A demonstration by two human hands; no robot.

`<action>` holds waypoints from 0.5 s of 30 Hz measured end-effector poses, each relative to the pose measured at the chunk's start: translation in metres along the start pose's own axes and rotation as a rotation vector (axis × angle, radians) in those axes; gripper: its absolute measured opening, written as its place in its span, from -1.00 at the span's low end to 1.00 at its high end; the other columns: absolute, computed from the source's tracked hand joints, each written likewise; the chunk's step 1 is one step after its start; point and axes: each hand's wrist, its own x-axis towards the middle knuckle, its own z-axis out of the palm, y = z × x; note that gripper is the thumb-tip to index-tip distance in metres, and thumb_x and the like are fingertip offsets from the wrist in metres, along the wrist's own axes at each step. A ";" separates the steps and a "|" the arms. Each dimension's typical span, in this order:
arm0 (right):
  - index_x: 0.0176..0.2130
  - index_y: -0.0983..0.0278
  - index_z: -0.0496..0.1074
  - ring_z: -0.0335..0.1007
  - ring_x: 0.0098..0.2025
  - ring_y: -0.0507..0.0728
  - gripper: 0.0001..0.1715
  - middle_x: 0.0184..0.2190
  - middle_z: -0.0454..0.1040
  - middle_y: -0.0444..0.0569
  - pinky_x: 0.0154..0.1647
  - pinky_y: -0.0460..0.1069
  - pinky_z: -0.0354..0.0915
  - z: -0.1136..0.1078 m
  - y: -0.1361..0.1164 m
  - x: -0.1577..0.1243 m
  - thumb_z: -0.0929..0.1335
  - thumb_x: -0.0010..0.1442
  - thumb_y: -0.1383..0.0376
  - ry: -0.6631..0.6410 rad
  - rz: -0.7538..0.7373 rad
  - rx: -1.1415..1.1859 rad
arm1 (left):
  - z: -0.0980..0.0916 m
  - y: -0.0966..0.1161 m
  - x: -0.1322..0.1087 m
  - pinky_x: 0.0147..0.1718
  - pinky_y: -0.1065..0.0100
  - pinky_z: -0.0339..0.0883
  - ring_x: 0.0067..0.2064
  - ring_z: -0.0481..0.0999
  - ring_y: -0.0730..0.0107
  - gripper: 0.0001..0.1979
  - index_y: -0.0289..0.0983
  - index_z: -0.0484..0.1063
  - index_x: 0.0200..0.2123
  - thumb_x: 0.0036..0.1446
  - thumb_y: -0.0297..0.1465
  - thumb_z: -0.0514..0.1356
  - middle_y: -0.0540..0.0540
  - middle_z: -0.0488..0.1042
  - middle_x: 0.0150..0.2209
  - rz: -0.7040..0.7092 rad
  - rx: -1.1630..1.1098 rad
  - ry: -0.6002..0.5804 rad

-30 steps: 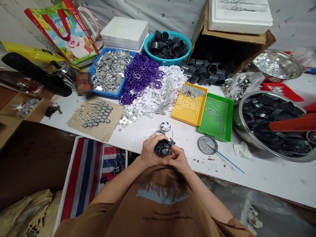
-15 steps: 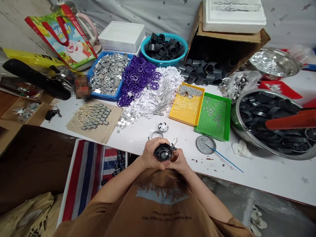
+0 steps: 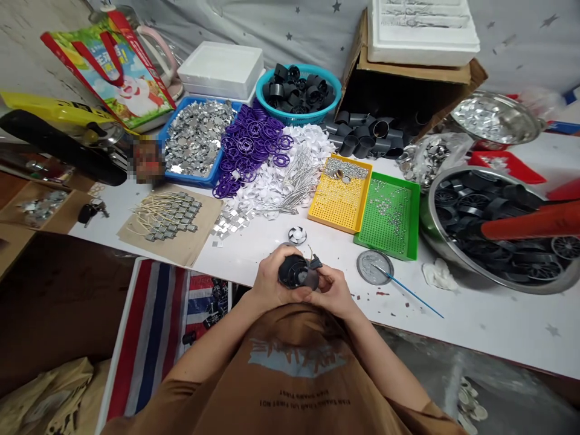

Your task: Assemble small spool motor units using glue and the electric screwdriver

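Over the edge of the table, the left hand wraps around a black round casing while the right hand pinches a small wired clip at its rim. A slip could drop the clip off the table, and a hard tug might snap its thin wire.

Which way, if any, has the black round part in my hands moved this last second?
No. The black round part stays equally far left of the grey dish.

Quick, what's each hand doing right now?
Left hand: closed around the round black plastic housing.
Right hand: closed, pinching a small black piece at the housing's rim.
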 end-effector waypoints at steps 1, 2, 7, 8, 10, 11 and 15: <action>-0.21 0.27 0.50 0.34 -0.35 0.07 -0.45 -0.35 0.46 -0.07 -0.34 -0.06 0.32 -0.001 -0.001 0.001 0.59 -0.22 0.17 -0.039 0.001 0.017 | -0.002 0.004 0.001 -0.35 0.31 0.35 -0.32 0.47 0.31 -0.50 -0.26 0.34 -0.18 -0.04 -0.01 0.27 -0.10 0.45 -0.32 0.034 0.040 -0.008; -0.24 0.27 0.50 0.34 -0.37 0.07 -0.46 -0.38 0.45 -0.08 -0.37 -0.06 0.31 -0.001 -0.001 0.002 0.60 -0.24 0.16 -0.073 0.003 0.040 | -0.003 0.007 0.002 -0.40 0.33 0.33 -0.36 0.45 0.34 -0.53 -0.26 0.34 -0.20 -0.04 -0.03 0.26 -0.08 0.43 -0.36 0.079 0.066 -0.009; -0.36 0.29 0.47 0.30 -0.45 0.06 -0.41 -0.48 0.42 -0.10 -0.43 -0.06 0.28 0.003 0.007 0.000 0.61 -0.36 0.05 -0.078 0.029 0.087 | 0.002 0.006 0.002 -0.51 0.37 0.26 -0.48 0.37 0.40 -0.56 -0.25 0.33 -0.27 -0.06 -0.02 0.23 -0.01 0.37 -0.46 0.200 0.045 -0.011; -0.37 0.29 0.46 0.30 -0.45 0.06 -0.40 -0.48 0.42 -0.10 -0.44 -0.06 0.27 0.004 0.008 -0.001 0.61 -0.37 0.03 -0.059 0.033 0.085 | 0.004 0.005 0.002 -0.52 0.37 0.26 -0.48 0.37 0.40 -0.55 -0.25 0.33 -0.27 -0.06 -0.01 0.23 -0.01 0.37 -0.47 0.193 0.038 -0.008; -0.38 0.28 0.45 0.29 -0.45 0.06 -0.39 -0.48 0.42 -0.09 -0.43 -0.05 0.27 0.006 0.010 -0.003 0.60 -0.38 0.01 -0.018 0.037 0.082 | 0.007 0.001 0.000 -0.52 0.37 0.26 -0.48 0.38 0.40 -0.55 -0.25 0.34 -0.28 -0.06 -0.01 0.22 -0.02 0.39 -0.47 0.171 0.028 0.000; -0.39 0.28 0.45 0.29 -0.44 0.06 -0.39 -0.47 0.42 -0.09 -0.43 -0.05 0.28 0.007 0.012 -0.004 0.60 -0.38 0.01 0.004 0.037 0.077 | 0.008 0.000 0.000 -0.52 0.37 0.26 -0.48 0.38 0.40 -0.55 -0.26 0.34 -0.28 -0.06 0.00 0.22 -0.02 0.39 -0.47 0.158 0.026 0.007; -0.37 0.28 0.46 0.29 -0.43 0.07 -0.36 -0.47 0.43 -0.08 -0.41 -0.04 0.28 0.009 0.020 -0.007 0.61 -0.40 0.00 0.081 0.045 0.054 | 0.012 -0.002 -0.006 -0.51 0.36 0.28 -0.49 0.39 0.40 -0.54 -0.26 0.35 -0.29 -0.07 0.00 0.23 -0.03 0.39 -0.47 0.108 0.019 0.051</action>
